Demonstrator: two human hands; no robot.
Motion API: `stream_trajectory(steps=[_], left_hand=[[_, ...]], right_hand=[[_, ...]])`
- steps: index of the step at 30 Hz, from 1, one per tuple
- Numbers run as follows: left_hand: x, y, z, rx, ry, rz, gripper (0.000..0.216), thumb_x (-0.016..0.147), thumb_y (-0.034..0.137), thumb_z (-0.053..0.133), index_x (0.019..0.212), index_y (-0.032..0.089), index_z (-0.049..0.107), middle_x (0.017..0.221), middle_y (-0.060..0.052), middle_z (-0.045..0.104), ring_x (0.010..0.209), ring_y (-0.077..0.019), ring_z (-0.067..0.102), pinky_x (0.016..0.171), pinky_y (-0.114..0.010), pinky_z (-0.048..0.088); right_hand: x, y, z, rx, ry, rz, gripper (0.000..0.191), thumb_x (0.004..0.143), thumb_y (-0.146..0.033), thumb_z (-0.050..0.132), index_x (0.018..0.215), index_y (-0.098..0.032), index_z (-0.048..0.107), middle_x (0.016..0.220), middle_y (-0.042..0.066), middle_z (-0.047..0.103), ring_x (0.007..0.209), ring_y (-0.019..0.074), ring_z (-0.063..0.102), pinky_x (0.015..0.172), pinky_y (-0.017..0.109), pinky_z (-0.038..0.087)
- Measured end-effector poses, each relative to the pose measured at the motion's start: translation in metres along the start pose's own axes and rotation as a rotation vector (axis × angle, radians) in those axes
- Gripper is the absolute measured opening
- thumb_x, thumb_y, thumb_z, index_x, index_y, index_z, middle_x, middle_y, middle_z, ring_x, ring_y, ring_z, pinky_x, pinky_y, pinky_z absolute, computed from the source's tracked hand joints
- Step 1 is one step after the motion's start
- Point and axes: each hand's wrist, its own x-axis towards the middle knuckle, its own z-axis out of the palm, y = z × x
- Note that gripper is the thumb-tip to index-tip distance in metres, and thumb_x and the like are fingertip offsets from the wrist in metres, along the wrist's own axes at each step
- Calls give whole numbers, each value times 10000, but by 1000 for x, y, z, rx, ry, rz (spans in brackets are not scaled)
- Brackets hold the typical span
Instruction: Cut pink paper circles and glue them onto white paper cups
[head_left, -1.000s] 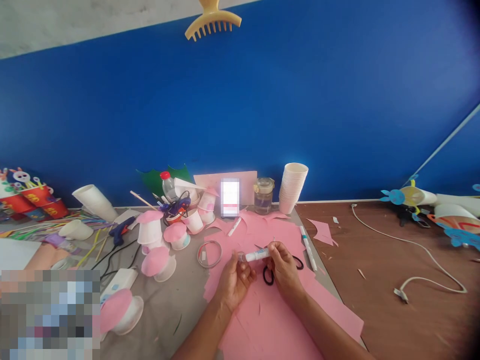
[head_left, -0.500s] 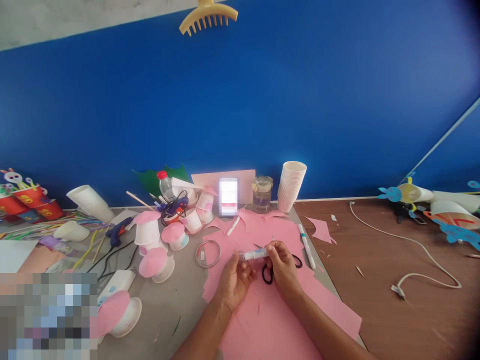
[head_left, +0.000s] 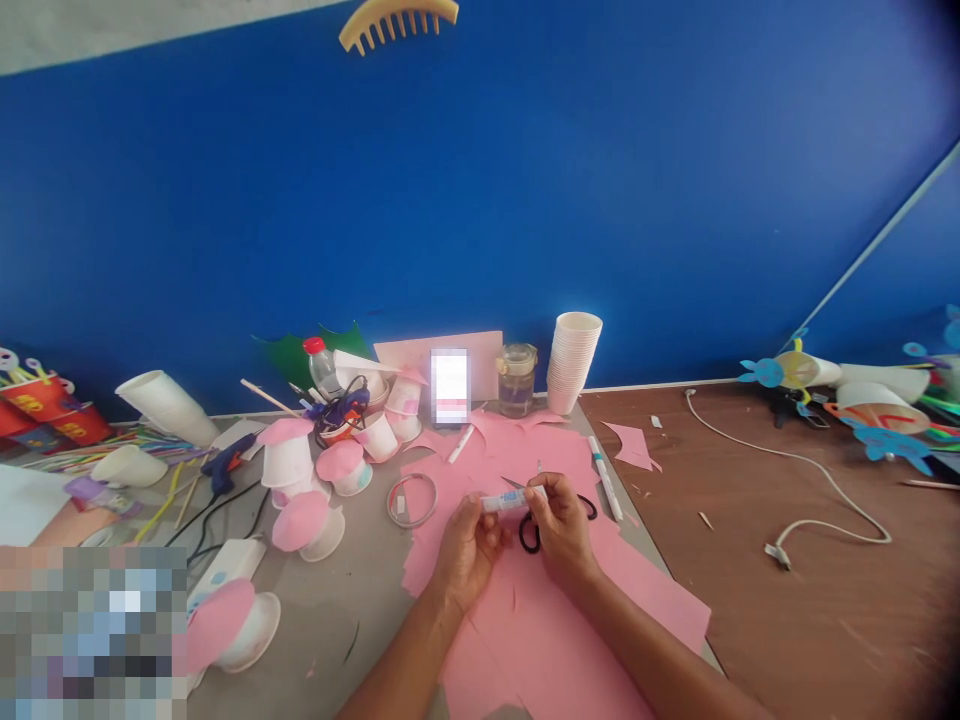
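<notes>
Both my hands hold a small white tube with a blue label (head_left: 508, 500) over a large pink paper sheet (head_left: 555, 640). My left hand (head_left: 466, 550) is curled and pinches the tube's left end. My right hand (head_left: 561, 525) pinches its right end, fingers closed round it. Black-handled scissors (head_left: 531, 535) lie on the pink sheet, partly under my right hand. A white marker pen (head_left: 604, 477) lies just to the right of my hands.
White cups topped with pink discs (head_left: 300, 520) and a blue glue gun (head_left: 229, 462) crowd the left. At the back stand a paper-cup stack (head_left: 571, 362), a glass jar (head_left: 516, 378) and a phone (head_left: 450, 386). A white cable (head_left: 810, 490) snakes over the brown table to the right.
The view has shifted a little, so everything sits slightly further left and up. My hands keep the same hold on the tube.
</notes>
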Motion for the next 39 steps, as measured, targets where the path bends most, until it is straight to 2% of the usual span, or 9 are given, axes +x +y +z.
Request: stream_trajectory(steps=[6,11,14,20,23,25,29,35,39], left_hand=[[-1,-1,1,12,-26,6,393,670,467,748,640,161,504,524,71,477,436,-61,411,557,-279,433],[-2,1,0,83,-149,-4,358,789,450,635,614,161,515,483,27,489,530,-124,524,611,-290,437],[-3,3,-4,67,-226,-88,342,796,446,625,632,163,524,498,23,482,583,-140,549,648,-294,444],[-11,3,-4,10,-360,-213,359,716,422,724,964,185,616,702,33,515,535,-60,454,656,-289,471],[-15,4,2,113,-447,-230,628,666,472,752,1219,270,531,830,3,563,558,-71,496,633,-283,458],[-17,4,8,195,-480,-222,791,603,496,789,1299,304,466,936,-23,582,598,-82,531,606,-250,428],[-20,8,17,351,-567,-163,932,484,518,838,1307,321,449,1090,-50,552,712,-119,555,608,-237,412],[-24,17,25,572,-687,-7,943,479,680,740,1292,306,443,1310,-70,383,1167,-363,442,907,-469,405],[-26,16,25,686,-652,70,987,514,684,725,1333,253,383,1387,-108,314,1297,-372,280,1046,-519,259]], right_hand=[[-5,-1,3,-31,-58,10,247,840,-449,552,867,-207,512,557,-60,473,442,100,419,419,220,343],[-13,-11,6,-26,-246,28,272,885,-473,471,927,-205,486,506,-68,484,393,106,442,389,219,359],[-13,-14,3,-16,-245,24,281,881,-481,471,906,-204,509,499,-73,456,386,97,413,377,212,350],[-9,-9,-6,51,-274,53,326,874,-506,474,922,-196,563,616,-32,518,444,97,444,402,216,380],[-8,-7,-6,80,-267,14,391,875,-526,452,1100,-221,552,906,44,604,591,136,557,497,261,473],[-8,-8,-5,80,-266,-45,430,877,-539,432,1166,-240,542,1056,73,592,812,193,602,677,325,523],[-8,-12,-3,110,-382,-91,478,904,-544,346,1209,-242,556,1152,91,577,1054,256,551,928,433,451],[-11,-10,-5,79,-519,-204,488,934,-528,284,1299,-297,511,1388,74,442,1188,281,487,957,470,442],[-17,-5,-5,-171,-423,-220,500,954,-453,331,1438,-331,290,1484,49,320,1358,270,287,1065,496,327]])
